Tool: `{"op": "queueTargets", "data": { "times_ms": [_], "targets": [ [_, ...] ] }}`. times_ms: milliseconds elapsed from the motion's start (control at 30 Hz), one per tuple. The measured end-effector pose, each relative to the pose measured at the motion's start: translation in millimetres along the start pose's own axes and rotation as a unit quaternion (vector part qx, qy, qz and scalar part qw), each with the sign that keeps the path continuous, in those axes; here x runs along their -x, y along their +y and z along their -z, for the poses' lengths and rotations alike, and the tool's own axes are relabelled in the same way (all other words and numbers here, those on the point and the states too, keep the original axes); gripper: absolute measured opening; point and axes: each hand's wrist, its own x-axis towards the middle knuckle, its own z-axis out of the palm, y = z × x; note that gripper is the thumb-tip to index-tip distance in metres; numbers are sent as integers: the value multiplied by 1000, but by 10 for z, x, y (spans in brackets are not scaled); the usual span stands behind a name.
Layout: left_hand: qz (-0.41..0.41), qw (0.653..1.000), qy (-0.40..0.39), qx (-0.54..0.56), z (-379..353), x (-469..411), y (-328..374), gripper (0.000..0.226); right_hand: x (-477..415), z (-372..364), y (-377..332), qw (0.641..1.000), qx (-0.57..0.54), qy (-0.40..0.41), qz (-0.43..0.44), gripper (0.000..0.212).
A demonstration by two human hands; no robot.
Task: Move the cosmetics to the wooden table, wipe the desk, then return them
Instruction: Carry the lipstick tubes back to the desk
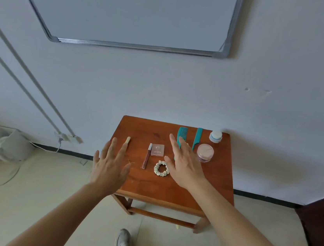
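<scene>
Cosmetics laid on wooden table (139, 183) | left hand (109, 165), right hand (184, 166): fingers spread, nothing held | wiping or return judged pending

Wide comb (181, 137) handle behind right hand (184, 164)

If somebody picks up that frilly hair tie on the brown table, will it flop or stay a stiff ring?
The scrunchie would probably flop and sag, since it looks like gathered, ruffled fabric. It is likely very light, being a thin open loop. It lies flat on the wooden table, so it is unlikely to roll if nudged.
</scene>
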Motion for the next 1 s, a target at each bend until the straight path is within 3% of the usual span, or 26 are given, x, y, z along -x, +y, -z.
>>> {"op": "queueTargets", "data": {
  "times_ms": [367, 633, 800, 1000],
  "targets": [
    [-13, 992, -127, 23, -770, -1616, -781, 68, -1204, -1026, -351, 994, -28, -56, -87, 65],
    [-18, 983, -181, 31, -1429, -2111, -982, 64, -1471, -1890, -588, 979, 3, -112, -172, 64],
    [-50, 981, -181, 52, -1475, -2187, -971, 65, -1497, -1940, -660, 975, -31, -99, -196, 70],
    [-46, 990, -92, 91, -1102, -2102, -809, 70, -1452, -1408, -516, 980, -30, -43, -194, 70]
  ]
}}
